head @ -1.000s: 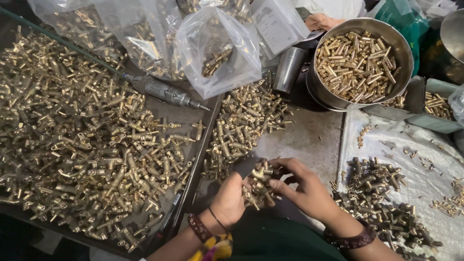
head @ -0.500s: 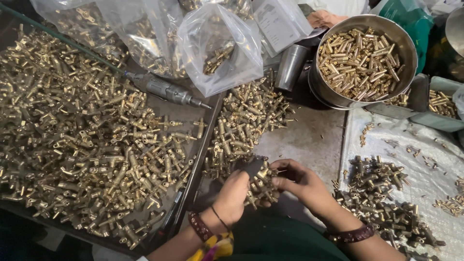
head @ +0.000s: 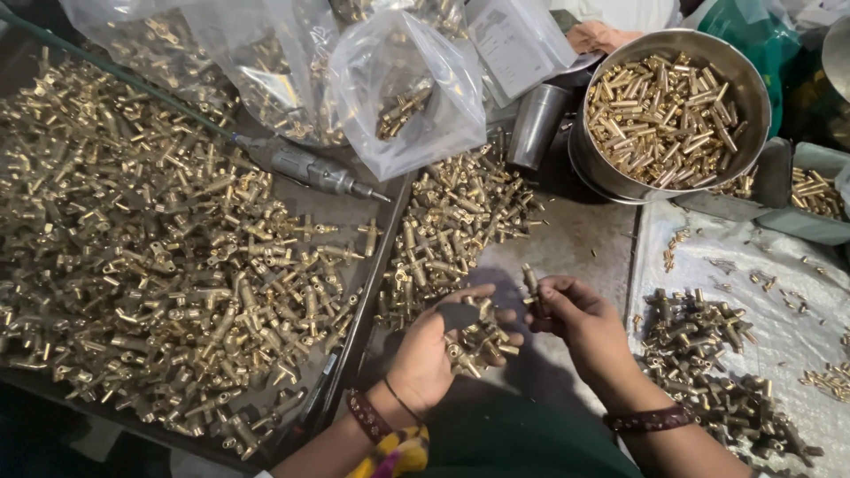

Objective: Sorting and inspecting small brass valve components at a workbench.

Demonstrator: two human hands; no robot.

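Head view: left hand (head: 425, 358) cupped palm-up, grip closed loosely around a handful of small brass T-shaped fittings (head: 476, 336), low at centre over the grey table (head: 575, 248); right hand (head: 575, 319) just beside it, grip pinched on a single short brass fitting (head: 531, 285) held upright at the fingertips. To the left, a wide shallow tray (head: 350, 208) heaped with brass fittings, a slim grey metal rotary tool (head: 305, 168) lying across its top edge, clear plastic bags (head: 407, 97) behind; to the upper right, a round steel bowl (head: 753, 88) full of straight brass pins, a darker pile of fittings (head: 699, 354) on the pale sheet by the right wrist.
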